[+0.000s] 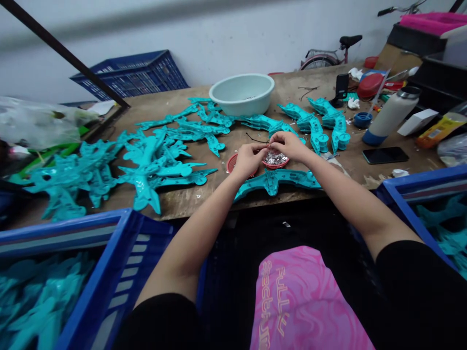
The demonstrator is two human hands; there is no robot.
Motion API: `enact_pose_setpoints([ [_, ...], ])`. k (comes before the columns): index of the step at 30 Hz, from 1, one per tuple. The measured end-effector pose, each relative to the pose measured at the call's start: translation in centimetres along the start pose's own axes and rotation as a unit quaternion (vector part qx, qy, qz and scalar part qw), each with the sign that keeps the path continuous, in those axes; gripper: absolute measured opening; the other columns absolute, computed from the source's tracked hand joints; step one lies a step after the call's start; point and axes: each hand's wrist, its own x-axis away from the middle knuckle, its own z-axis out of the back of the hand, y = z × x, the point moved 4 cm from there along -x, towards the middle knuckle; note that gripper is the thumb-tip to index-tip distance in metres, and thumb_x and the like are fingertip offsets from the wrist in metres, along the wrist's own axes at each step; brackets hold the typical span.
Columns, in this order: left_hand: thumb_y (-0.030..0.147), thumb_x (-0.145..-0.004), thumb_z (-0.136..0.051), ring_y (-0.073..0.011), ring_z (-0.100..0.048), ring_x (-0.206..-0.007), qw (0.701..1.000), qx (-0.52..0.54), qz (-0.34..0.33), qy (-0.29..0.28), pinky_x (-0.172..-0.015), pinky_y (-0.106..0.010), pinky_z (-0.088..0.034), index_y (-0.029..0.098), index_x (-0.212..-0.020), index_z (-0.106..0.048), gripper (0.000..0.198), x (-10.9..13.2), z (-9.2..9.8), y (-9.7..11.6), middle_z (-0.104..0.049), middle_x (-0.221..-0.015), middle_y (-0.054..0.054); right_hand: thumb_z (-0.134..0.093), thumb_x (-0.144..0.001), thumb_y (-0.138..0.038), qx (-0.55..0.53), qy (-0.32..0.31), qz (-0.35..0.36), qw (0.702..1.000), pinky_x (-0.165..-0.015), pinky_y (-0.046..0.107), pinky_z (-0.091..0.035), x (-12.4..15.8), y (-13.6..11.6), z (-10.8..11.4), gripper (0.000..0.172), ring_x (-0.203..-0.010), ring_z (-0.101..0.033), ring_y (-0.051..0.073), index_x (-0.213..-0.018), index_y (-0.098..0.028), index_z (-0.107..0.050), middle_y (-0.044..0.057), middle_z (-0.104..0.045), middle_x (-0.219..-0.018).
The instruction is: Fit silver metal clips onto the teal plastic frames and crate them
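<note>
My left hand (250, 159) and my right hand (286, 146) meet over the table, fingertips pinched close together. A thin dark wire (254, 139) runs to the fingertips of both hands, its loose end pointing up and left. Just under my right hand is a small red basket (276, 166) of shiny metal bits (274, 158). Another small red basket (231, 164) is partly hidden by my left hand. Close to the table's front edge, below both hands, lies a curved turquoise plastic part (271, 183). Whatever else sits between the fingertips is too small to make out.
Turquoise parts (146, 165) are heaped on the left of the table. A pale green basin (242, 99) stands behind. To the right are more turquoise parts (304, 125), a phone (386, 155) and a bottle (392, 116). Blue crates (126, 243) flank me.
</note>
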Motion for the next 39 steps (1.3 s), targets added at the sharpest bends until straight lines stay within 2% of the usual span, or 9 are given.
enact_pose_setpoints([
  [4,0.027,-0.095,-0.074,-0.0258,-0.085,-0.106,0.999,0.036,0.006,-0.006,-0.100,-0.042,-0.071,0.017,-0.136,-0.082,0.043,2.0,0.0,0.5,-0.087,-0.116,-0.011,-0.064,-0.092,-0.019,0.083,0.066,0.040,0.994,-0.098,0.037,-0.062,3.2,-1.0,1.9,0.013,-0.099,-0.077,0.024,-0.102,-0.018,-0.072,0.009,-0.082,-0.107],
  [7,0.034,-0.094,-0.081,-0.0258,-0.085,-0.103,0.995,0.100,0.009,-0.009,-0.097,-0.044,-0.073,0.019,-0.150,-0.072,0.059,4.5,-0.2,1.2,-0.086,-0.114,-0.011,-0.068,-0.090,-0.024,0.066,0.086,0.038,0.993,-0.098,0.039,-0.061,6.6,-1.0,3.0,0.022,-0.103,-0.077,0.026,-0.110,-0.019,-0.075,0.008,-0.083,-0.107],
  [12,0.048,-0.083,-0.096,-0.0296,-0.086,-0.102,0.984,0.176,0.024,-0.004,-0.101,-0.050,-0.073,0.015,-0.122,-0.082,0.053,7.6,-1.5,2.4,-0.087,-0.107,-0.012,-0.068,-0.093,-0.031,0.052,0.108,0.001,0.993,-0.091,0.039,-0.061,11.2,-0.3,3.6,0.022,-0.091,-0.075,0.024,-0.108,-0.023,-0.082,0.005,-0.081,-0.099],
  [16,0.051,-0.087,-0.095,-0.0279,-0.086,-0.095,0.986,0.165,0.011,0.019,-0.095,-0.046,-0.073,0.017,-0.111,-0.085,0.042,8.6,-2.7,2.9,-0.087,-0.099,-0.009,-0.071,-0.092,-0.036,-0.029,0.098,-0.010,0.995,-0.085,0.037,-0.061,13.1,0.0,3.4,0.023,-0.090,-0.073,0.023,-0.108,-0.023,-0.082,0.005,-0.079,-0.100],
  [19,0.046,-0.095,-0.088,-0.0264,-0.085,-0.095,0.993,0.109,-0.027,0.033,-0.093,-0.043,-0.071,0.020,-0.107,-0.087,0.028,8.9,-3.4,2.9,-0.087,-0.099,-0.008,-0.074,-0.095,-0.043,-0.066,0.080,-0.005,0.995,-0.085,0.037,-0.060,13.9,0.2,3.1,0.027,-0.088,-0.072,0.022,-0.113,-0.024,-0.079,0.005,-0.077,-0.100],
  [22,0.037,-0.103,-0.078,-0.0270,-0.083,-0.106,0.994,-0.008,-0.104,0.033,-0.102,-0.043,-0.067,0.023,-0.106,-0.087,0.017,8.8,-4.0,2.8,-0.088,-0.108,-0.007,-0.064,-0.106,-0.045,-0.014,0.053,-0.018,0.998,-0.087,0.038,-0.060,14.1,0.8,2.7,0.027,-0.086,-0.071,0.022,-0.115,-0.025,-0.079,0.004,-0.075,-0.093],
  [26,0.028,-0.110,-0.063,-0.0309,-0.076,-0.133,0.966,-0.183,-0.179,-0.050,-0.118,-0.048,-0.058,0.023,-0.107,-0.083,0.021,7.9,-5.9,2.1,-0.086,-0.125,-0.009,-0.064,-0.107,-0.035,0.103,0.067,0.014,0.992,-0.099,0.040,-0.059,13.6,1.4,2.4,0.023,-0.107,-0.073,0.026,-0.111,-0.026,-0.084,0.008,-0.077,-0.116],
  [30,0.023,-0.111,-0.057,-0.0320,-0.076,-0.133,0.953,-0.228,-0.158,-0.120,-0.112,-0.044,-0.059,0.022,-0.117,-0.080,0.024,7.4,-7.5,0.9,-0.083,-0.135,-0.010,-0.070,-0.103,-0.030,0.170,0.080,-0.007,0.982,-0.098,0.041,-0.060,13.1,2.0,2.5,0.020,-0.107,-0.076,0.027,-0.110,-0.024,-0.087,0.009,-0.081,-0.113],
  [39,0.027,-0.109,-0.062,-0.0323,-0.080,-0.119,0.961,-0.239,-0.077,-0.114,-0.099,-0.042,-0.059,0.025,-0.120,-0.080,0.021,7.1,-7.4,0.0,-0.085,-0.128,-0.008,-0.085,-0.091,-0.029,0.194,0.115,-0.043,0.973,-0.077,0.037,-0.060,13.0,1.7,4.3,0.010,-0.078,-0.075,0.022,-0.098,-0.022,-0.084,0.003,-0.081,-0.087],
])
